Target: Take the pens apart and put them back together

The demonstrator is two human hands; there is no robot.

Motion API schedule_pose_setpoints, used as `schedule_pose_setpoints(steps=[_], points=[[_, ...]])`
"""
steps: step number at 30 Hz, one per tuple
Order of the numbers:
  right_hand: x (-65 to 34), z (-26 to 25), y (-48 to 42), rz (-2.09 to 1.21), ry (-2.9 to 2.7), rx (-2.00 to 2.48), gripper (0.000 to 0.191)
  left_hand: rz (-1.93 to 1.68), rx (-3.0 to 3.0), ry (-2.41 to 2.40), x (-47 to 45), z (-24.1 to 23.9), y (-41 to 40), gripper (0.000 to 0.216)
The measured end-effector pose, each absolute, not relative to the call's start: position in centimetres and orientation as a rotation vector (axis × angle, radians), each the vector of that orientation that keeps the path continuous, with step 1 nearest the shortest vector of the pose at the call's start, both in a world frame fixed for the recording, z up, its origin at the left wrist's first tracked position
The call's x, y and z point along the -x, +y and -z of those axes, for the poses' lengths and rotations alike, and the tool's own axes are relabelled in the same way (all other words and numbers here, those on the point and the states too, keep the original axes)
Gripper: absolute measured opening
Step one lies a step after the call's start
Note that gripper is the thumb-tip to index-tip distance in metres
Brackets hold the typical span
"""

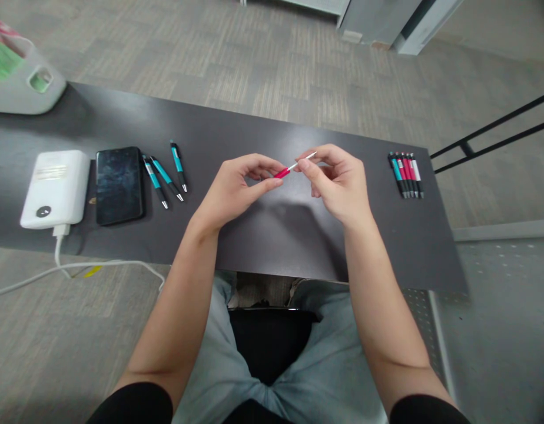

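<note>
Above the middle of the dark table (272, 235), my left hand (239, 188) pinches the red barrel of a pen (282, 172) between thumb and fingers. My right hand (336, 179) is closed on the thin white refill (305, 160) that sticks out of the barrel's end. Both hands hover just over the tabletop, close together. Three teal pens (166, 172) lie loose to the left of my left hand. A tight row of several teal, red and white pens (405, 174) lies near the table's right end.
A black phone (119, 184) lies face up left of the teal pens. Beside it sits a white power bank (55, 188) with a white cable (78, 268) trailing off the table's near edge. A pale container (22, 88) stands at the far left corner.
</note>
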State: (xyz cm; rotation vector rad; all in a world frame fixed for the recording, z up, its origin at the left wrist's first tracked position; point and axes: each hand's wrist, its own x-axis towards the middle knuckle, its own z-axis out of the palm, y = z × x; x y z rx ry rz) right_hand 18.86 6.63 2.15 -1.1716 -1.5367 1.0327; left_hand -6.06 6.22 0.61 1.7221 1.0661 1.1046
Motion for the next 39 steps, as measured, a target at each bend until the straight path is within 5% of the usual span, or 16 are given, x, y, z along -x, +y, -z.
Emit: schedule_pose_setpoints(steps=[19,30,39], points=[[-16.0,-0.5,7.7,-0.974,-1.638,1.175,0.055,-1.126,-1.738,1.128,8.2,-0.2,6.1,0.023],[-17.9,1.0,8.7,-0.621,-2.097,1.558,0.015,-1.077,-1.792,1.237,10.0,0.6,6.5,0.022],[-17.1,0.8,8.7,-0.896,-1.838,1.458,0.016,-1.04,-1.881,1.252,10.4,1.2,6.9,0.021]])
